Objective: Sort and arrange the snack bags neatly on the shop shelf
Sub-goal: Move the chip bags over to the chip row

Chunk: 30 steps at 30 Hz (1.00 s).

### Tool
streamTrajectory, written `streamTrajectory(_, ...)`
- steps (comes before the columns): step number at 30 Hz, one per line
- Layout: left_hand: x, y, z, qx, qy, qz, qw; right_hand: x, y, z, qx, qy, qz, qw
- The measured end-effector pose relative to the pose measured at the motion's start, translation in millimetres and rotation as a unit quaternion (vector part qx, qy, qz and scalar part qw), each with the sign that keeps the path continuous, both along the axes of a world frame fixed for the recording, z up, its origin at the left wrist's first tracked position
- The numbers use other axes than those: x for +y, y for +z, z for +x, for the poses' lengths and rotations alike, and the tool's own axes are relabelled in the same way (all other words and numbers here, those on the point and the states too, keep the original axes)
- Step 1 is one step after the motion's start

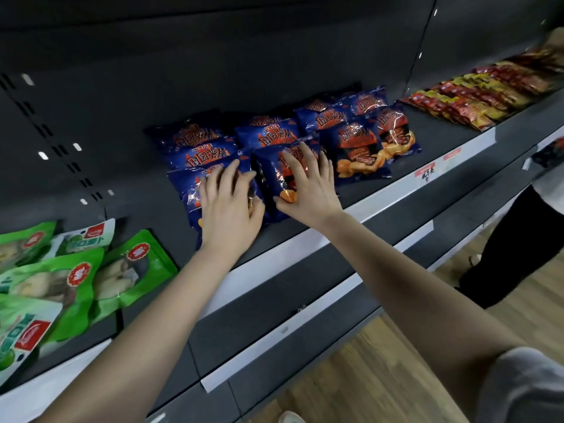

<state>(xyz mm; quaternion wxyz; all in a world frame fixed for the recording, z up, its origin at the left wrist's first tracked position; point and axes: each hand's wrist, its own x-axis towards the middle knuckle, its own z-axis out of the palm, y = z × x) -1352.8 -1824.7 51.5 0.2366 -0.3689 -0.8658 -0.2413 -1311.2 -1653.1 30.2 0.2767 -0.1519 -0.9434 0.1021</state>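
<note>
Both hands lay flat with fingers spread, clasping nothing: left hand (229, 209) pressed on the front-left blue snack bag (187, 190), right hand (308, 187) on the neighbouring bag (271, 175), both bags in the front row near the front edge of the shelf (433, 129). Risk, as I judged it: the foil looked slick and the rows overlapped, so an uneven push could slide a bag over the front edge or skew the rear bags (265, 135). Heavy palm pressure could crush the contents.

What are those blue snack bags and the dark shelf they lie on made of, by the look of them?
Blue snack bags: likely thin plastic film, glossy; bright glints and crinkles show on them. Dark shelf: probably painted metal, matte grey; its back panel has punched slots.
</note>
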Motion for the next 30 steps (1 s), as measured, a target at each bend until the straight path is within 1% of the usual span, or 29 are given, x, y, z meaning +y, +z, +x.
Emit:
streamTrajectory(4, 5, -10, 2, 0.009, 0.014, -0.037, 0.999, 4, 1, -1, -0.002, 0.043, 0.010, 0.999)
streamTrajectory(8, 7, -13, -1, 0.018, 0.030, -0.046, 0.998, 8, 1, -4, -0.014, 0.060, 0.016, 0.998)
streamTrajectory(14, 9, -15, -2, 0.022, 0.041, -0.036, 0.998, 10, -3, -12, -0.043, 0.047, 0.048, 0.997)
streamTrajectory(19, 11, -18, -4, 0.015, 0.043, -0.036, 0.998, 11, -5, -18, -0.055, 0.041, 0.057, 0.996)
streamTrajectory(27, 13, -20, -10, 0.023, 0.054, -0.059, 0.997, 11, -6, -21, -0.058, 0.035, 0.062, 0.996)
streamTrajectory(30, 9, -19, -9, 0.016, 0.051, -0.051, 0.997, 7, -3, -20, -0.047, 0.027, 0.067, 0.996)
